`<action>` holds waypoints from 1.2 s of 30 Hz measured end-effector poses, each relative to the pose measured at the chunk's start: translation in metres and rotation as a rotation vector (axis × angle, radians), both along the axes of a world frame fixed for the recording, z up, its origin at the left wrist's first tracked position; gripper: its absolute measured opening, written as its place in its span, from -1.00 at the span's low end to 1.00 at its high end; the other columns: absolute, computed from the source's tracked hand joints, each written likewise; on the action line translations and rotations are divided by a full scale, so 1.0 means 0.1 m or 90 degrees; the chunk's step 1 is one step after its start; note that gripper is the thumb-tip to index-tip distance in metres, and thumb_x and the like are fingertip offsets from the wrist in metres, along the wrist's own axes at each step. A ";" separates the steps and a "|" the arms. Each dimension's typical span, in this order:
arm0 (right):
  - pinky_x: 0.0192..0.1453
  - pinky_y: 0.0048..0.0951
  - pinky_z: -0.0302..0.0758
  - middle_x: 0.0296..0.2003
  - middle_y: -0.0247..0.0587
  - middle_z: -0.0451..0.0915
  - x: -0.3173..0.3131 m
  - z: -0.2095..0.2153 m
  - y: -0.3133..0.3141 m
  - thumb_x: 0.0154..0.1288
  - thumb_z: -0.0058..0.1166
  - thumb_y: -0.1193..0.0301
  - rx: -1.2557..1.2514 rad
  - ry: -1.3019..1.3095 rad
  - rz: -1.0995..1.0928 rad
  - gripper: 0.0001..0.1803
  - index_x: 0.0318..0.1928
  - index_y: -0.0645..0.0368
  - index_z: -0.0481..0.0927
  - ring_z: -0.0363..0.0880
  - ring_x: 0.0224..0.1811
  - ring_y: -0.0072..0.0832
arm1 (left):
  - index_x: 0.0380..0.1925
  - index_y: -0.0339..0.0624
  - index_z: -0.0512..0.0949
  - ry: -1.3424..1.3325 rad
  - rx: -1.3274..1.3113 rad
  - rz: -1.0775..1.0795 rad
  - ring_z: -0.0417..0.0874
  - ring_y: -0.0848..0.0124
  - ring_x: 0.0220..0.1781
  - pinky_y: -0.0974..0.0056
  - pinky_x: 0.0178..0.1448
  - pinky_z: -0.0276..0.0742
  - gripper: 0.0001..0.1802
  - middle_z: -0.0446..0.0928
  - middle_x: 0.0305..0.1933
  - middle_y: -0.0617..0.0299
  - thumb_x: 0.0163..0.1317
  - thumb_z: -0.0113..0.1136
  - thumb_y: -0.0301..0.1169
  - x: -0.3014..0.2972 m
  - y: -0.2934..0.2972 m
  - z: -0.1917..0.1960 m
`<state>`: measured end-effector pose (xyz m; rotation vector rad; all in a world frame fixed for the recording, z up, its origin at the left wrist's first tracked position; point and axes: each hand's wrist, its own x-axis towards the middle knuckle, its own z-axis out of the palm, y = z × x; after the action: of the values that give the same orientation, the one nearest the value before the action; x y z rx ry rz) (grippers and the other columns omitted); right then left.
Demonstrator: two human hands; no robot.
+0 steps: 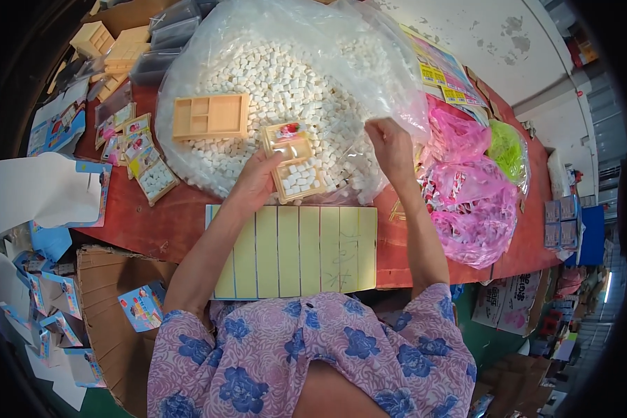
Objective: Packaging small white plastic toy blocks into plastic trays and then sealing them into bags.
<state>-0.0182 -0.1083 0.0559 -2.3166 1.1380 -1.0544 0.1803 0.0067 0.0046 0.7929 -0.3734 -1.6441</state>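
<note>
- Beige plastic is the small tray point(296, 161) that the left hand point(254, 182) holds from its left side, the fingers closed on the edge; the tray lies tilted on the heap of white pieces point(279, 90), its lower compartment is filled with white pieces and a small coloured picture card lies in the upper one.
- The right hand point(391, 146) is just to the right of the tray, over the heap, with the fingers curled together; I cannot tell if it holds some pieces.
- The heap lies inside a big clear plastic bag point(369, 49) on the red table point(167, 223).
- One empty beige tray point(210, 116) rests on the heap, to the left of the held one.
- Filled trays with cards point(141, 155) lie in a row at the left of the bag.
- A sheet of yellow strips point(296, 251) lies at the near table edge, below the hands.
- Pink bags point(470, 202) lie to the right, and a green bag point(506, 148) beside them.
</note>
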 end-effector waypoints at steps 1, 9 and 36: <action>-0.37 -0.48 0.38 -0.45 -0.19 0.46 -0.07 -0.05 0.04 -0.03 0.01 0.51 -0.001 0.116 -0.013 -0.92 -0.44 0.20 0.50 0.44 -0.38 -0.32 | -0.02 -0.18 0.21 -0.022 0.017 0.019 0.44 0.35 -0.06 0.25 -0.01 0.40 -0.66 0.37 -0.06 0.16 0.17 -0.17 -0.42 0.03 0.02 0.00; -0.36 -0.33 0.38 -0.55 -0.18 0.40 0.06 -0.45 0.20 -0.14 0.01 0.47 -0.189 0.384 -0.027 -0.93 -0.61 0.18 0.41 0.41 -0.40 -0.27 | -0.02 -0.19 0.20 -0.015 0.023 0.041 0.44 0.35 -0.06 0.25 0.00 0.39 -0.66 0.37 -0.06 0.16 0.17 -0.19 -0.43 -0.04 0.01 -0.01; -0.60 -0.75 0.25 -0.63 -0.46 0.39 0.36 -0.25 0.14 0.12 -0.03 0.37 0.803 -0.334 0.217 -0.87 -0.49 0.11 0.39 0.29 -0.65 -0.75 | -0.04 -0.24 0.23 0.180 -0.055 0.012 0.43 0.32 -0.05 0.21 0.00 0.37 -0.57 0.36 -0.05 0.09 0.19 -0.20 -0.18 -0.12 -0.02 0.03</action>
<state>0.0179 -0.0940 0.0314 -1.0760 0.7650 -0.4790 0.1688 0.0046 0.0077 0.4878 -0.2343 -1.6834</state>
